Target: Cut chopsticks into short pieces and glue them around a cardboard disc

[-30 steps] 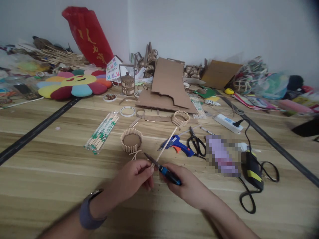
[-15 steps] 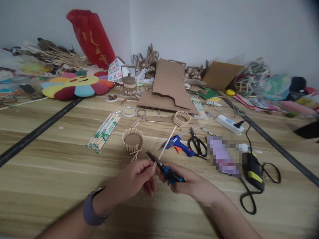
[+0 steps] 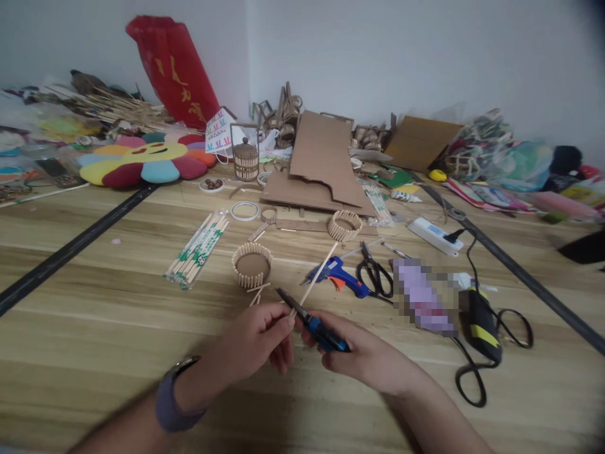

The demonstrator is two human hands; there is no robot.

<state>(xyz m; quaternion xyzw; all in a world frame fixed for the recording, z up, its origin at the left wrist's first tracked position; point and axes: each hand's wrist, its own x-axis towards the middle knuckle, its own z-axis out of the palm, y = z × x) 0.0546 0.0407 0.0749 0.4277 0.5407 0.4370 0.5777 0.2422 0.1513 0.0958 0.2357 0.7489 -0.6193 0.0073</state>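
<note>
My left hand [image 3: 265,334] pinches a thin wooden stick [image 3: 320,273] near its lower end; the stick slants up to the right. In my right hand [image 3: 359,347] are blue-handled shears [image 3: 326,334], fingers wrapped round the grips. Their dark blades cross the stick just beyond my left fingertips. Whether the blades are fully closed is hard to make out. Ahead of my left hand stands a round stick-walled cup [image 3: 252,266] with a cardboard base, and short cut stick pieces [image 3: 258,291] lie by it. A similar stick ring [image 3: 345,226] sits farther back.
A blue glue gun [image 3: 338,274] and black scissors [image 3: 375,271] lie ahead of my right hand. Packaged chopsticks [image 3: 198,249] are at left, a power strip [image 3: 435,236] at right with a black cord. Cardboard sheets [image 3: 321,157] and a flower cushion [image 3: 151,161] stand behind.
The stick's far end has tilted slightly to the right, and the shears' blade tips look closer together. Both hands stay nearly in place.
</note>
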